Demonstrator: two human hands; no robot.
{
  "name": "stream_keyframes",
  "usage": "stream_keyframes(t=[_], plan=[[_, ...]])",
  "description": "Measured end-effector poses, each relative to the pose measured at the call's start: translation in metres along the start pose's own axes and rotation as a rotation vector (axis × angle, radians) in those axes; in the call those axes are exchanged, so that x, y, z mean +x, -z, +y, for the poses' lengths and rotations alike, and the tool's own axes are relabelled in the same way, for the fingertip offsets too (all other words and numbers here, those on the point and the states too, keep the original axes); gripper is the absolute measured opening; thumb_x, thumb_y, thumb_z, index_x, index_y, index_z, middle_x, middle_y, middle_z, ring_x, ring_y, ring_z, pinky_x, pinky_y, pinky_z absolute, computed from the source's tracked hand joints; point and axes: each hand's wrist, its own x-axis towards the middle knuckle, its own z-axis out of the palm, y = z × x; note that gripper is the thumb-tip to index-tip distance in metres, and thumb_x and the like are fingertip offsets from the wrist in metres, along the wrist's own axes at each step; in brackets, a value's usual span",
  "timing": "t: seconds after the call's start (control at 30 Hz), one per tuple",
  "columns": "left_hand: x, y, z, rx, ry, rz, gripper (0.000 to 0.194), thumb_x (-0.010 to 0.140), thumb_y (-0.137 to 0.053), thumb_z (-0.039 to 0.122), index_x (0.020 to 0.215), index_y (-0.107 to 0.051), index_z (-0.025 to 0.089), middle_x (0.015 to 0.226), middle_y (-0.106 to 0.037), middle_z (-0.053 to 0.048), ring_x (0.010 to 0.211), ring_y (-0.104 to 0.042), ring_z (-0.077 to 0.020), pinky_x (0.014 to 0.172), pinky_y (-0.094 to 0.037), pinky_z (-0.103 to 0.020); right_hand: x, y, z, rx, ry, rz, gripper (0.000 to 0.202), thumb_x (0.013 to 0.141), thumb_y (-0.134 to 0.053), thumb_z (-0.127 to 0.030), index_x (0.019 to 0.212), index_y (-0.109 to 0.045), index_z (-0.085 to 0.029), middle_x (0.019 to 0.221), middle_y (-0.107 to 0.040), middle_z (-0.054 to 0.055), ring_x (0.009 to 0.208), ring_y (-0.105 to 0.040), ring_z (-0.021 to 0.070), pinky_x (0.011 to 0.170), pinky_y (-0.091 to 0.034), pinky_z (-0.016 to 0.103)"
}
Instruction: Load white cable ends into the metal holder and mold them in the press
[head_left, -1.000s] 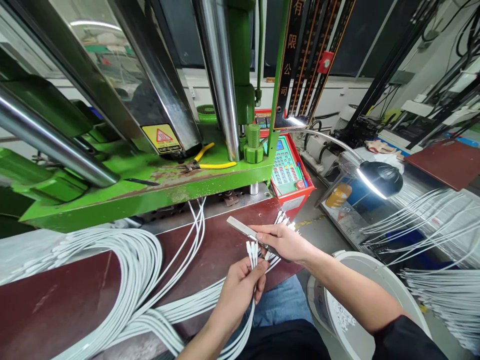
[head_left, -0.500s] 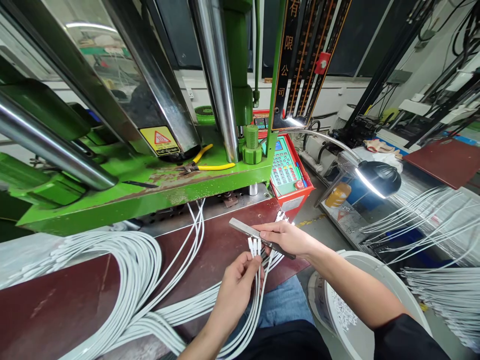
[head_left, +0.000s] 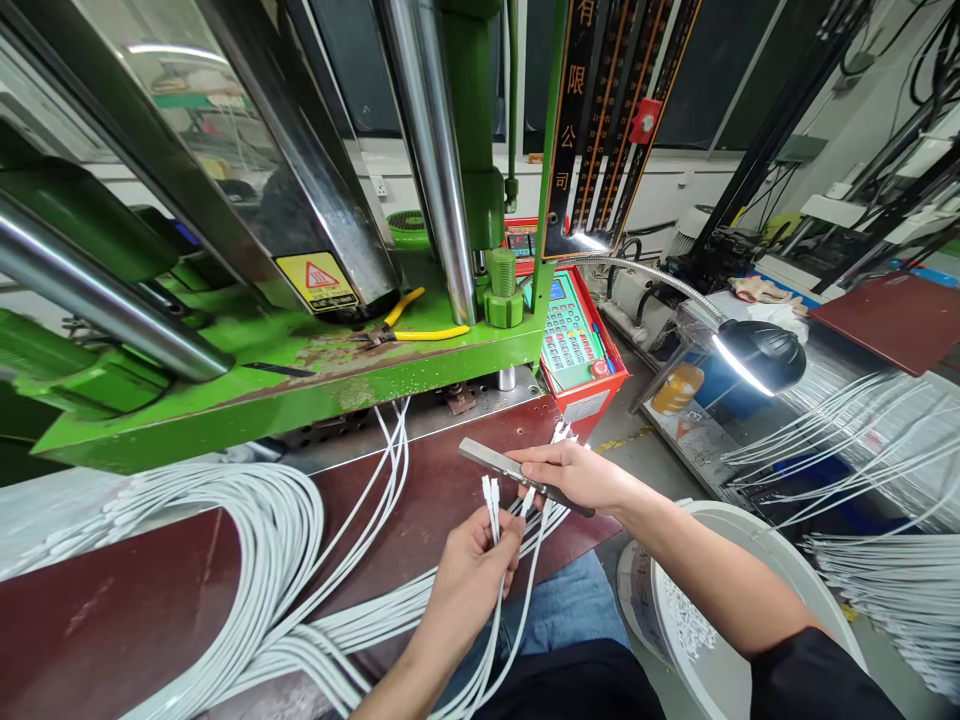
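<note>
My left hand (head_left: 476, 560) is closed on white cables, and two white connector ends (head_left: 490, 492) stick up above its fingers. Just to the right, my right hand (head_left: 574, 478) holds a flat metal tool (head_left: 491, 456) with a dark handle, its blade pointing left over the brown board (head_left: 442, 480). Another white connector (head_left: 528, 500) shows at the fingertips of my right hand, below the tool. Further white cable ends (head_left: 561, 432) lie on the board behind my right hand. Parts of the fingers of both hands are hidden.
A green press (head_left: 315, 405) stands ahead, with yellow-handled pliers (head_left: 431, 334) on its ledge. Coiled white cables (head_left: 277, 520) lie at left. A red control box (head_left: 611, 380), a lamp (head_left: 761, 355) and a white bucket (head_left: 810, 590) with small white pieces are at right.
The bunch of connectors above my left hand has split: two have shifted left with the hand, and one is now apart at my right fingertips. The tool has barely moved.
</note>
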Motion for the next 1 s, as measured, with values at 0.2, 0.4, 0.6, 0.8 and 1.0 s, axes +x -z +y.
stream_keyframes(t=[0.2, 0.4, 0.6, 0.8, 1.0], plan=[[-0.001, -0.001, 0.003, 0.011, -0.029, 0.01, 0.034, 0.075, -0.061, 0.047, 0.066, -0.047, 0.018, 0.047, -0.044, 0.007, 0.039, -0.034, -0.0055, 0.038, -0.026, -0.018, -0.001, -0.001, 0.004, -0.109, 0.122, -0.023, 0.038, 0.089, -0.049, -0.03, 0.125, -0.058, -0.02, 0.073, -0.06, 0.001, 0.059, -0.051, 0.009, 0.058, -0.042, 0.022], [-0.002, 0.003, 0.001, -0.108, -0.067, 0.059, 0.033, 0.083, -0.051, 0.049, 0.082, -0.054, 0.017, 0.059, -0.054, 0.003, 0.042, -0.043, -0.0068, 0.04, -0.032, -0.019, 0.0, 0.007, 0.004, -0.047, 0.086, -0.047, 0.042, 0.085, -0.055, -0.035, 0.124, -0.059, -0.019, 0.075, -0.062, 0.001, 0.058, -0.052, 0.0097, 0.06, -0.044, 0.024], [0.0, 0.007, -0.002, -0.098, -0.018, -0.007, 0.036, 0.08, -0.055, 0.051, 0.078, -0.055, 0.015, 0.044, -0.043, 0.008, 0.032, -0.029, -0.0041, 0.034, -0.019, -0.018, -0.001, 0.009, 0.001, -0.075, 0.09, -0.054, 0.041, 0.085, -0.055, -0.035, 0.122, -0.06, -0.018, 0.072, -0.061, 0.001, 0.058, -0.051, 0.0098, 0.06, -0.043, 0.024], [0.001, 0.007, -0.001, -0.019, -0.018, 0.011, 0.038, 0.076, -0.058, 0.051, 0.077, -0.058, 0.013, 0.041, -0.048, 0.005, 0.03, -0.029, -0.0035, 0.033, -0.016, -0.018, -0.002, 0.008, -0.001, -0.17, 0.112, -0.092, 0.039, 0.088, -0.05, -0.034, 0.124, -0.059, -0.019, 0.067, -0.059, 0.0, 0.059, -0.05, 0.0102, 0.059, -0.042, 0.023], [0.002, 0.01, -0.002, -0.028, -0.012, 0.005, 0.038, 0.077, -0.058, 0.051, 0.08, -0.059, 0.012, 0.041, -0.049, 0.005, 0.029, -0.029, -0.0039, 0.033, -0.016, -0.018, -0.003, 0.007, -0.002, -0.19, 0.109, -0.088, 0.04, 0.088, -0.051, -0.033, 0.125, -0.058, -0.019, 0.072, -0.061, 0.001, 0.062, -0.052, 0.0107, 0.06, -0.041, 0.023]])
